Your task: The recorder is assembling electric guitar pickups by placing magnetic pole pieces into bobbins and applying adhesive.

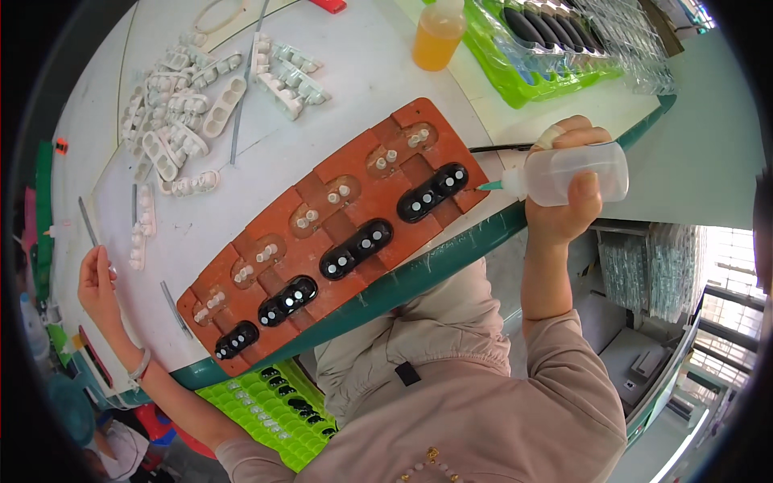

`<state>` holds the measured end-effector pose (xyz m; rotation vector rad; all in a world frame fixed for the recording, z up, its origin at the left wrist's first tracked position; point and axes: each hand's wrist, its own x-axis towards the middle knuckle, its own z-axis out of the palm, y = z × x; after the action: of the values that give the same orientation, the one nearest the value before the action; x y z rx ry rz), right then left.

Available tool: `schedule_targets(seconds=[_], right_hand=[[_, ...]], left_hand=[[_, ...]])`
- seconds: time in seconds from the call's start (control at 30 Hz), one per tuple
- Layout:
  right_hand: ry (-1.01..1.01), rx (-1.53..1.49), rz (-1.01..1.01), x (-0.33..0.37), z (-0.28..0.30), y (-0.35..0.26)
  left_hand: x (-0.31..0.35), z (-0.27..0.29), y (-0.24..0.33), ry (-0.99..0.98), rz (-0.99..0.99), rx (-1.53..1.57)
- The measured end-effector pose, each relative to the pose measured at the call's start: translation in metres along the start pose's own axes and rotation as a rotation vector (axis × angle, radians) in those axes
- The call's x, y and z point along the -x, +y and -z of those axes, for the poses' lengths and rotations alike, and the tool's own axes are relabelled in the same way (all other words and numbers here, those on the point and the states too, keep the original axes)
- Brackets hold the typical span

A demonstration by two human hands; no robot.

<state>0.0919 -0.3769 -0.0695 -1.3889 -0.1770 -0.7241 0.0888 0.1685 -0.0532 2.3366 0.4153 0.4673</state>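
Note:
My right hand is wrapped round a translucent plastic squeeze bottle. The bottle lies nearly level, its green nozzle pointing left at the right end of a reddish-brown jig board. Along the board's near side sit black oblong pieces with white round pegs showing in them. Shallow recesses with pale pegs line the far side. My left hand is at the table's left, fingers pinched together away from the board. A thin grey rod meets its fingertips; whether they grip it is unclear.
White moulded pieces lie heaped at the back left. A bottle of amber liquid stands at the back, beside a green tray with black parts. Another green tray sits below the table's green edge.

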Motion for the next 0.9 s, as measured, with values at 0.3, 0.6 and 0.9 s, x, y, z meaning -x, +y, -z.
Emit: schedule_targets(seconds=[0.3, 0.6, 0.9], right_hand=[[-0.090, 0.090, 0.022, 0.000, 0.000, 0.001], [-0.063, 0.069, -0.017, 0.001, 0.003, -0.005], [-0.017, -0.141, -0.101, -0.004, 0.077, -0.013]], left_hand=[[-0.001, 0.000, -0.004, -0.006, 0.006, -0.018], [0.000, -0.004, 0.000, -0.011, 0.003, -0.027], [-0.006, -0.012, 0.003, 0.004, -0.048, 0.059]])
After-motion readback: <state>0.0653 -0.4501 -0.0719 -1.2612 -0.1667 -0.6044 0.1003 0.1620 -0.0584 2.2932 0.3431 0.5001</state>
